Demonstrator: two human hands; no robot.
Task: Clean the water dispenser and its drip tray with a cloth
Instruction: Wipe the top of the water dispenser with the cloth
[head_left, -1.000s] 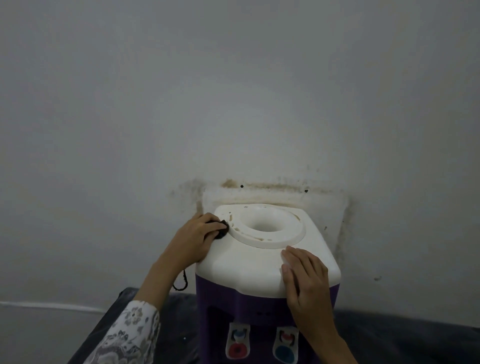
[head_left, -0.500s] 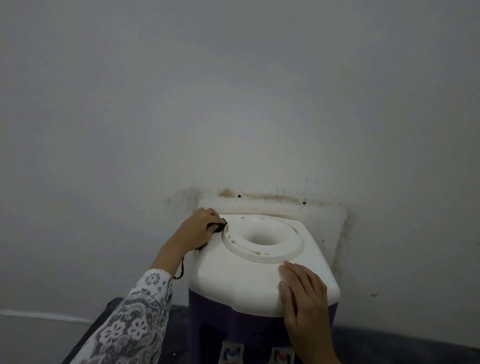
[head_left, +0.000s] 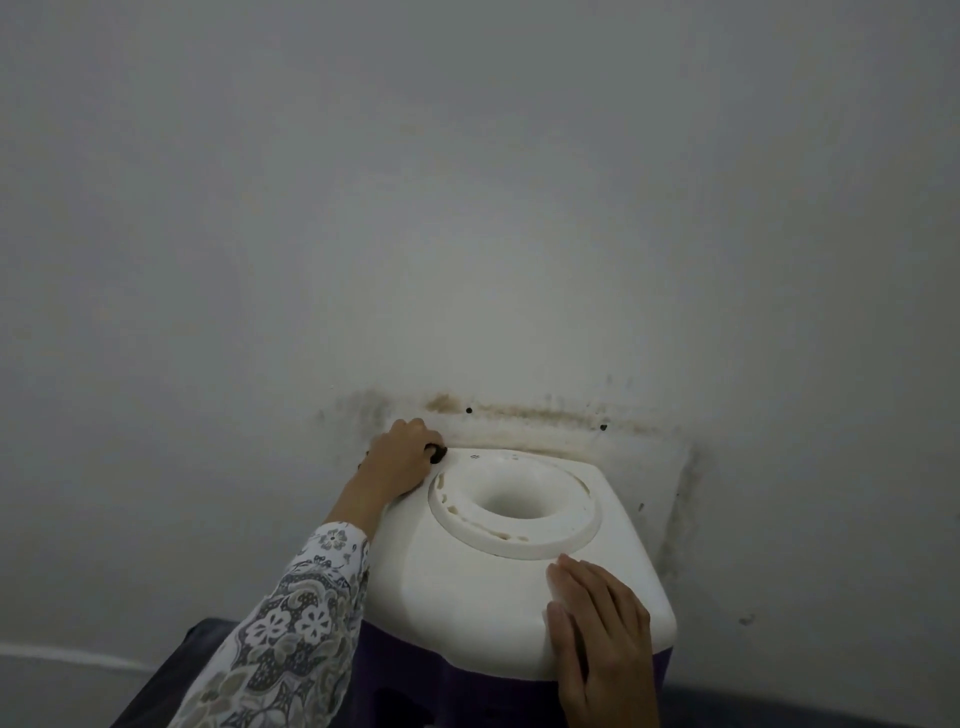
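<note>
The water dispenser (head_left: 467, 597) has a white top over a dark purple body and stands against the wall. A round bottle socket (head_left: 511, 506) sits in its top. My left hand (head_left: 400, 462) is at the top's back left corner, fingers curled round a small dark cloth (head_left: 438, 453) that presses on the white surface. My right hand (head_left: 602, 629) lies flat on the top's front right edge with straight fingers. The taps and drip tray are out of view.
The pale wall (head_left: 467, 208) rises right behind the dispenser, with brown and dark stains (head_left: 524, 413) just above its top and down its right side. A dark surface (head_left: 171, 675) lies under the dispenser at lower left.
My left hand has slid with the cloth from beside the socket's left rim back to the rear left corner. The view has moved closer and higher, so the taps have dropped out of sight.
</note>
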